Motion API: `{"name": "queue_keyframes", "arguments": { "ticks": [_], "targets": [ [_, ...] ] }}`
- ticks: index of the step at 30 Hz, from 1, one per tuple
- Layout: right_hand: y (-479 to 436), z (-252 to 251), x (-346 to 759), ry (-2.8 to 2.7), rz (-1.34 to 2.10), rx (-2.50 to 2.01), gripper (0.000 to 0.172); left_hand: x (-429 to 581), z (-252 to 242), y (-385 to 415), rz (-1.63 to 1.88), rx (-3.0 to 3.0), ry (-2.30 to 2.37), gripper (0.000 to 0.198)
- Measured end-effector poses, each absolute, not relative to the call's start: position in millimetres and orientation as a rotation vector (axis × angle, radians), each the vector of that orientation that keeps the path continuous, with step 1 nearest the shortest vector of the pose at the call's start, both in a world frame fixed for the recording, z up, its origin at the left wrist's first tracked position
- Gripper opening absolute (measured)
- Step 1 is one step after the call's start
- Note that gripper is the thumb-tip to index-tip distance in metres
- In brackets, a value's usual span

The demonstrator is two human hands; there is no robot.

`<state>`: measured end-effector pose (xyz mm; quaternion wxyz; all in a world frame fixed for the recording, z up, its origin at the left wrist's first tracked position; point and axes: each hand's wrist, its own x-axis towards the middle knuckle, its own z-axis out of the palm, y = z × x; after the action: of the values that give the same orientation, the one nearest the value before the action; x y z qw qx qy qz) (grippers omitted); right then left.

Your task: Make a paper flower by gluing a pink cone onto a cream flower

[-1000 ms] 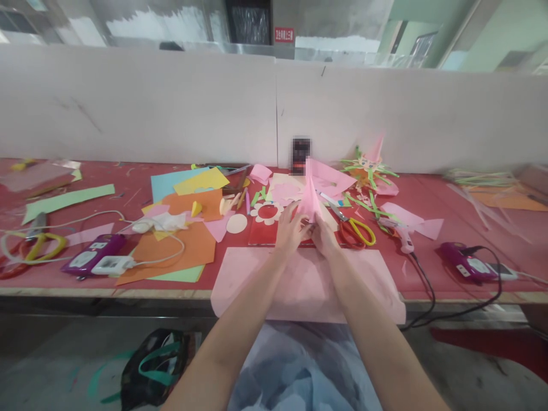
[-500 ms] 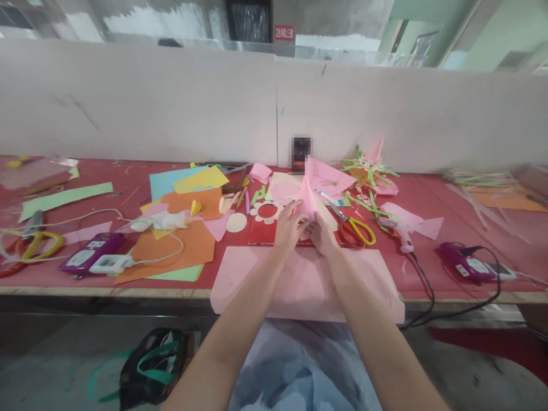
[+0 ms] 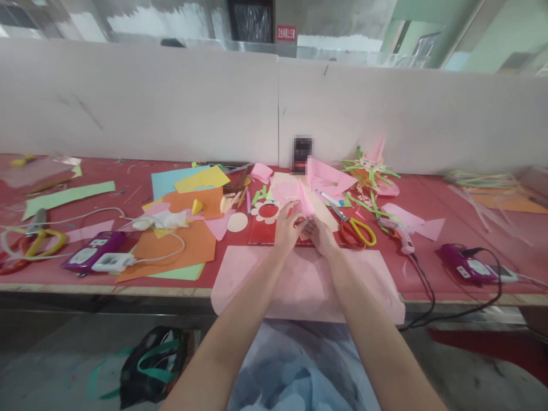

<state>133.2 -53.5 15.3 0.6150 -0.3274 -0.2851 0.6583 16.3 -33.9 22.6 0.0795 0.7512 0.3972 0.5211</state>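
Observation:
Between my two hands stands a pink paper cone [image 3: 305, 200], its tip pointing up and away from me. My left hand [image 3: 287, 225] pinches the cone's lower left side with bent fingers. On the other side my right hand [image 3: 321, 234] is closed around its lower edge; the fingertips are partly hidden. Beneath the hands lies a red board [image 3: 261, 233] with a white paper flower [image 3: 266, 212]. Scissors with red and yellow handles [image 3: 358, 231] rest just right of my right hand. A sheet of pink paper [image 3: 306, 282] spreads under my forearms.
Coloured paper sheets [image 3: 184, 251], a white cable and purple power boxes [image 3: 96, 251] lie left. At right are a hot glue gun [image 3: 405, 240] with a black cord and another purple box [image 3: 466, 264]. A paper figure with a pink cone hat [image 3: 371, 162] stands behind.
The pink cone has tilted slightly left and its tip is lower. Both hands stay at nearly the same place around its base.

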Motion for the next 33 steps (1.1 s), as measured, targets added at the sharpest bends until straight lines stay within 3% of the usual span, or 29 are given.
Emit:
{"name": "queue_keyframes", "arguments": {
  "ticks": [33],
  "targets": [
    [-50.5, 12.9, 128.7, -0.710, 1.386, -0.812, 0.032, 22.8, 26.0, -39.1, 1.546, 2.106, 1.193, 0.005]
  ]
}}
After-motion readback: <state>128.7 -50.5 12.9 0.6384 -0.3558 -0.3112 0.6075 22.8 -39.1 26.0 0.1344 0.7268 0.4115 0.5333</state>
